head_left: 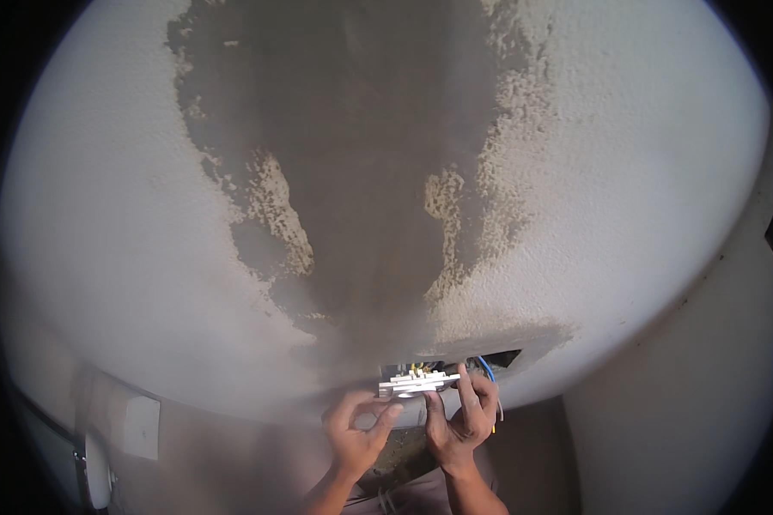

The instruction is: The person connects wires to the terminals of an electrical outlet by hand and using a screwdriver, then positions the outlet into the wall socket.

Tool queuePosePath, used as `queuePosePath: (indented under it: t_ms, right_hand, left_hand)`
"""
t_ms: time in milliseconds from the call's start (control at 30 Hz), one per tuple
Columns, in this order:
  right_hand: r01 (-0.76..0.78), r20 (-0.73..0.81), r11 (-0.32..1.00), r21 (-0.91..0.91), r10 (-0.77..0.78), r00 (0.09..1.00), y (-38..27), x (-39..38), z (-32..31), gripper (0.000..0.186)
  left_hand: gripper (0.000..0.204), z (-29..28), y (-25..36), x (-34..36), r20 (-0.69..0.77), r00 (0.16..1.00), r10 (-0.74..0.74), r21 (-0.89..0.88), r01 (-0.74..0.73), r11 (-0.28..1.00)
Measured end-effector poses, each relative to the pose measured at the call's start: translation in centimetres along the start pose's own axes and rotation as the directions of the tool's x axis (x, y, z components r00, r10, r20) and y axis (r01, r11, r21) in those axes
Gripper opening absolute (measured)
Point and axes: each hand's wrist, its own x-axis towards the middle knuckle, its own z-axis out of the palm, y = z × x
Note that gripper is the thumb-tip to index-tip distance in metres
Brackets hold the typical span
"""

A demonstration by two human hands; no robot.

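Note:
A white electrical switch plate (418,384) is seen nearly edge-on at the bottom of the wall, in front of a dark wall opening (505,359). My left hand (356,436) is curled at the plate's left end, its index finger and thumb against it. On the other end, my right hand (462,422) grips the plate, with the thumb under the near edge and the index finger up at the corner. Yellowish wires (417,368) show behind the plate, and a blue wire (488,369) loops out beside my right fingers. The plate's front face is hidden.
The pale textured wall (120,197) rises ahead, with a large grey plaster patch (361,154) down its middle. A white square panel (142,427) is at the lower left. Another wall surface (661,403) stands at the right.

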Motion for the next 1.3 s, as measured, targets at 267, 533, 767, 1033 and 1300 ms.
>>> queuePosePath:
  t_ms: [267, 533, 767, 1033, 1300]
  right_hand:
    - [0.056, 0.046, 0.996, 0.064, -0.059, 0.997, 1.7, -0.4, -0.9, 0.064]
    - [0.038, 0.12, 0.998, 0.049, -0.044, 0.992, 0.5, 0.9, -1.8, 0.059]
    - [0.061, 0.005, 0.996, 0.072, -0.062, 0.998, 1.0, 0.5, -0.4, 0.059]
    - [-0.014, 0.016, 0.996, 0.094, 0.012, 1.0, -0.2, 0.6, -0.5, 0.058]
    - [-0.036, 0.008, 0.993, 0.115, 0.036, 0.999, -1.2, 1.5, -1.0, 0.054]
  left_hand:
    - [0.023, -1.6, 4.0, 2.8, 0.082, 0.985, 0.15, 0.254, -0.166, 0.953]
    - [0.024, -1.1, 1.4, 1.8, 0.119, 0.97, 0.21, 0.262, -0.235, 0.936]
    - [0.026, 0.1, 1.7, 1.2, 0.01, 0.99, 0.138, 0.204, -0.137, 0.969]
    - [0.027, 0.3, 1.4, 0.9, -0.038, 0.985, 0.166, 0.165, -0.158, 0.974]
    - [0.045, -0.3, 2.7, 1.1, 0.107, 0.845, 0.523, 0.33, -0.527, 0.783]
